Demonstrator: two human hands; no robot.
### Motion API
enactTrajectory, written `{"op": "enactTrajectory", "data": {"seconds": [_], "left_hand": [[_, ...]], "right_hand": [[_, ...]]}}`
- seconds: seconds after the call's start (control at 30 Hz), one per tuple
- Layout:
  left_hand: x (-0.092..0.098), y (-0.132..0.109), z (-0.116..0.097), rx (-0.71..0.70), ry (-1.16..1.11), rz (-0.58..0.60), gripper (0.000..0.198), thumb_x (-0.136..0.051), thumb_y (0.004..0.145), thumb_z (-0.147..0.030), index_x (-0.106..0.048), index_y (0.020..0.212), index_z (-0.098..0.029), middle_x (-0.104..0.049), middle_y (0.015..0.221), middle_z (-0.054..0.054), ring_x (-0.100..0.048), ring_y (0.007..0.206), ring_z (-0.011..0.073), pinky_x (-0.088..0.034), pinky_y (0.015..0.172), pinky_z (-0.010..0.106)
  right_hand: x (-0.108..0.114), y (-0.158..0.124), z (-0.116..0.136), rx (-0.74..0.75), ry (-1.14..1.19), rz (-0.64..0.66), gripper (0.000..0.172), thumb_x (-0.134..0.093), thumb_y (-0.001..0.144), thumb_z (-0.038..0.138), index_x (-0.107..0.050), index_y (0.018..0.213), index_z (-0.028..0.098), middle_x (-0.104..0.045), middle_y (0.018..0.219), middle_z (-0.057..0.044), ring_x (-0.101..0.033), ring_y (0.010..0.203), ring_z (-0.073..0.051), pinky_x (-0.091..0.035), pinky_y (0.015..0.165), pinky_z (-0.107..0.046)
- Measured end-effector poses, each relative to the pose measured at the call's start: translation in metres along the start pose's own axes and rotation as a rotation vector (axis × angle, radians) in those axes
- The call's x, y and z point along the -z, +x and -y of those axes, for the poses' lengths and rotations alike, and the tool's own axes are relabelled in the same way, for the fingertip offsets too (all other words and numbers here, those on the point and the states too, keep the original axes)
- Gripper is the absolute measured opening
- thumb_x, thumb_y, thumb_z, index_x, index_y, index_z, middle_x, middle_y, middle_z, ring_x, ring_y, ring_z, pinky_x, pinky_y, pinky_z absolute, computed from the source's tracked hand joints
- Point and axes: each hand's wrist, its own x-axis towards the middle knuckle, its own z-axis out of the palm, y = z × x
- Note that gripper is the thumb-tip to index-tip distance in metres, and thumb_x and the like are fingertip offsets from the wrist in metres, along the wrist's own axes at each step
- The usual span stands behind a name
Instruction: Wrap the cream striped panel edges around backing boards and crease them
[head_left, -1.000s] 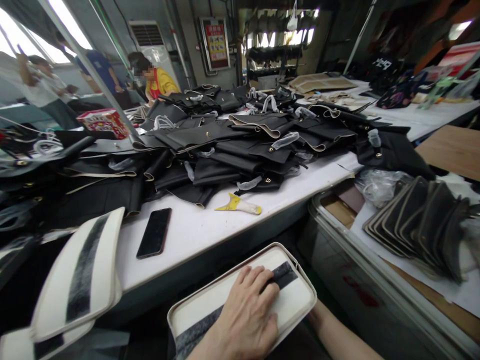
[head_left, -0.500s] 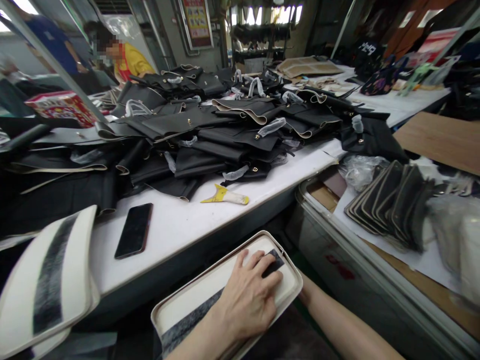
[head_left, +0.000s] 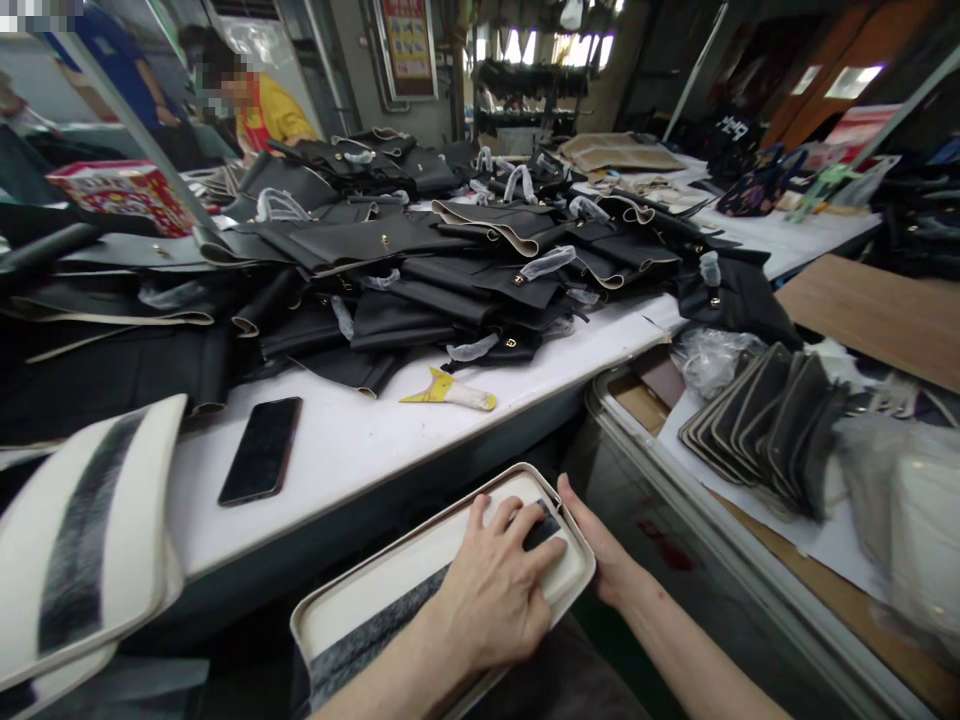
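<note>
A cream-white bag panel (head_left: 420, 562) with rounded corners, a raised rim and a dark grey strip along its middle lies tilted below the table's front edge. My left hand (head_left: 499, 580) rests on its inner face, fingers spread and slightly bent, fingertips on the dark strip near the right end. At that end my right hand (head_left: 600, 550) holds the rim from outside, its thumb up along the corner; the other fingers are hidden beneath. More white panels with a dark band (head_left: 90, 540) are stacked at the left.
A phone (head_left: 261, 450) and a yellow-and-white scraper-like tool (head_left: 450, 388) lie on the white table (head_left: 360, 440). Behind them is a heap of black leather bags (head_left: 435, 300). On the right, dark flat pieces (head_left: 765, 430) stand in a row near plastic wrap. Two people are at the back left.
My right hand has come up from underneath, and its thumb now shows at the panel's right corner. My left hand stays on the panel. The view has shifted slightly.
</note>
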Motion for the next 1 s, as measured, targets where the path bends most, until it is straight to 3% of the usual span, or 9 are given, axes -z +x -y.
{"op": "enactTrajectory", "data": {"seconds": [0.07, 0.17, 0.3, 0.67, 0.83, 1.0], "left_hand": [[0.0, -0.001, 0.001, -0.005, 0.005, -0.004, 0.041, -0.062, 0.076, -0.029, -0.058, 0.117, -0.03, -0.049, 0.133, 0.007, -0.039, 0.123, 0.0311, -0.02, 0.108, 0.058], [0.0, -0.002, 0.002, -0.001, 0.014, -0.019, 0.044, -0.061, 0.076, -0.028, -0.056, 0.12, -0.03, -0.048, 0.133, 0.007, -0.039, 0.123, 0.0297, -0.021, 0.108, 0.058], [0.0, -0.004, 0.004, 0.002, 0.009, -0.028, 0.044, -0.062, 0.077, -0.031, -0.056, 0.12, -0.033, -0.048, 0.133, 0.005, -0.038, 0.124, 0.0288, -0.022, 0.108, 0.057], [0.0, -0.004, 0.006, 0.029, -0.007, -0.064, 0.038, -0.064, 0.074, -0.032, -0.061, 0.112, -0.032, -0.05, 0.129, 0.007, -0.043, 0.121, 0.0266, -0.026, 0.107, 0.055], [0.003, 0.0, 0.005, 0.025, 0.014, -0.044, 0.039, -0.064, 0.073, -0.034, -0.06, 0.111, -0.029, -0.051, 0.124, 0.008, -0.045, 0.116, 0.0282, -0.03, 0.104, 0.057], [0.003, 0.002, 0.004, 0.011, 0.053, -0.02, 0.041, -0.061, 0.075, -0.036, -0.057, 0.114, -0.025, -0.05, 0.126, 0.011, -0.043, 0.116, 0.0307, -0.032, 0.103, 0.059]], "right_hand": [[0.004, -0.007, 0.001, 0.033, -0.161, -0.028, 0.055, -0.053, 0.088, 0.063, -0.069, 0.102, 0.012, -0.069, 0.091, -0.009, -0.064, 0.085, -0.022, -0.051, 0.07, -0.029], [0.01, -0.011, 0.0, 0.204, -0.569, -0.19, 0.044, -0.061, 0.085, 0.056, -0.07, 0.09, 0.014, -0.066, 0.079, -0.003, -0.058, 0.073, -0.017, -0.043, 0.062, -0.024], [0.018, -0.01, 0.0, 0.335, -0.906, -0.28, 0.046, -0.048, 0.092, 0.052, -0.065, 0.073, 0.014, -0.056, 0.064, -0.001, -0.047, 0.061, -0.013, -0.033, 0.055, -0.024], [0.021, -0.023, 0.011, 0.512, -1.259, -0.159, 0.033, -0.038, 0.099, 0.036, -0.052, 0.074, 0.019, -0.055, 0.063, 0.0, -0.056, 0.058, -0.015, -0.032, 0.059, -0.027], [0.019, -0.022, 0.014, 0.493, -1.275, -0.118, 0.031, -0.037, 0.099, 0.033, -0.056, 0.08, 0.02, -0.058, 0.068, -0.001, -0.057, 0.063, -0.017, -0.035, 0.062, -0.027], [0.015, -0.023, 0.012, 0.545, -1.2, -0.172, 0.026, -0.041, 0.098, 0.029, -0.063, 0.089, 0.019, -0.062, 0.083, -0.004, -0.06, 0.078, -0.018, -0.04, 0.072, -0.027]]}}
